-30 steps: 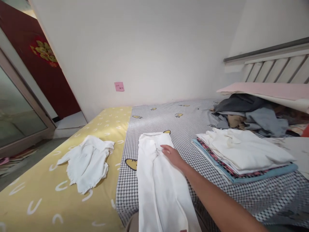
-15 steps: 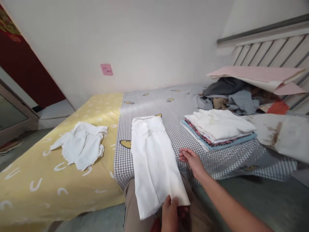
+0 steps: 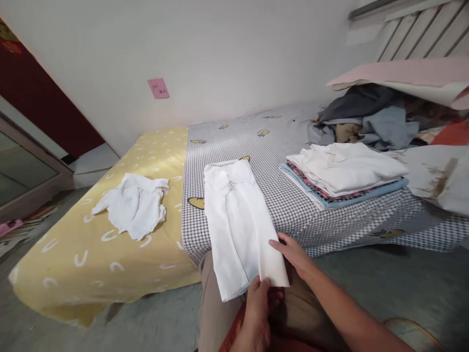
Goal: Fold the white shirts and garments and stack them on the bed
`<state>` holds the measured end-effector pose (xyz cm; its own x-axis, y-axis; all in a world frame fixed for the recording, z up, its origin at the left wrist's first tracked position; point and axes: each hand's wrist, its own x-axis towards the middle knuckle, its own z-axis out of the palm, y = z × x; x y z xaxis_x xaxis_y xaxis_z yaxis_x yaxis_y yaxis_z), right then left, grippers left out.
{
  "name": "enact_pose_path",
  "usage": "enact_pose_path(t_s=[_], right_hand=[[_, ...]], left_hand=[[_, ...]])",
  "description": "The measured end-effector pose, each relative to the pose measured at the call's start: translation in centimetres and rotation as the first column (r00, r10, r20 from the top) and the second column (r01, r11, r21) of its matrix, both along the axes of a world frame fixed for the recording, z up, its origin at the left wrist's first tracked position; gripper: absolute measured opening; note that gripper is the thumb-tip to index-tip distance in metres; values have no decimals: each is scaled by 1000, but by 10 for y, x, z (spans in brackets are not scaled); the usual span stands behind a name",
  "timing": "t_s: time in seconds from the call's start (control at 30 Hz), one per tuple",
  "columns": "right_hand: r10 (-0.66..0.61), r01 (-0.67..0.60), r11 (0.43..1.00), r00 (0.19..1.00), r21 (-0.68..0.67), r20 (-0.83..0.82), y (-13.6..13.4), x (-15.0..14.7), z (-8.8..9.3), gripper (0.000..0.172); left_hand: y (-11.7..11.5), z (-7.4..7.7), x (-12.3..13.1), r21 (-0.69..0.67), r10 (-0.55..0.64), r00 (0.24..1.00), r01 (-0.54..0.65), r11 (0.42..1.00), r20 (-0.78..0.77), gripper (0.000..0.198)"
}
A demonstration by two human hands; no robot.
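Observation:
A long white garment [image 3: 238, 222], folded into a narrow strip, lies on the checked bedsheet [image 3: 293, 205] and hangs over the bed's edge onto my knee. My left hand [image 3: 258, 305] pinches its lower hem from below, fingers closed on the cloth. My right hand [image 3: 293, 254] touches the strip's right edge near the bottom, fingers curled on the fabric.
A crumpled white garment [image 3: 134, 205] lies on the yellow mattress [image 3: 73, 254] to the left. A stack of folded clothes [image 3: 344, 173] sits on the bed to the right, with a heap of unfolded clothes [image 3: 370, 117] behind it. A pink note [image 3: 158, 88] is stuck on the wall.
My right hand has drawn back from the middle of the strip to its lower right edge. My left hand has come into view and taken the hem. The camera has tipped down.

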<state>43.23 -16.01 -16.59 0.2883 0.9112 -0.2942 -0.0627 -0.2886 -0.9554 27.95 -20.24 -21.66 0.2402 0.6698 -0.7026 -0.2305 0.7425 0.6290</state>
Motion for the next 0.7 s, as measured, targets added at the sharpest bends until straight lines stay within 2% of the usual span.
enact_pose_path(t_s=[0.2, 0.33, 0.4, 0.53, 0.6, 0.7], right_hand=[[4, -4, 1000, 1000, -18, 10, -16, 0, -3, 26], [-17, 13, 999, 998, 49, 66, -22, -3, -2, 27], [-45, 43, 996, 999, 77, 29, -23, -6, 0, 38], [-26, 28, 999, 997, 28, -73, -26, -8, 3, 74], [-23, 25, 1000, 997, 17, -75, -29, -7, 2, 82], [-44, 46, 999, 997, 27, -66, -36, -4, 0, 84]], left_hand=[[-4, 0, -19, 45, -44, 999, 44, 998, -8, 54], [-5, 1, -30, 111, -111, 993, 116, 987, -47, 57], [-6, 2, -30, 136, -145, 986, 155, 979, -82, 63], [-7, 12, -26, 170, -192, 979, 202, 964, -74, 73], [-8, 21, -25, 173, -198, 980, 200, 964, -27, 74], [-9, 32, -25, 142, -178, 984, 172, 975, 26, 73]])
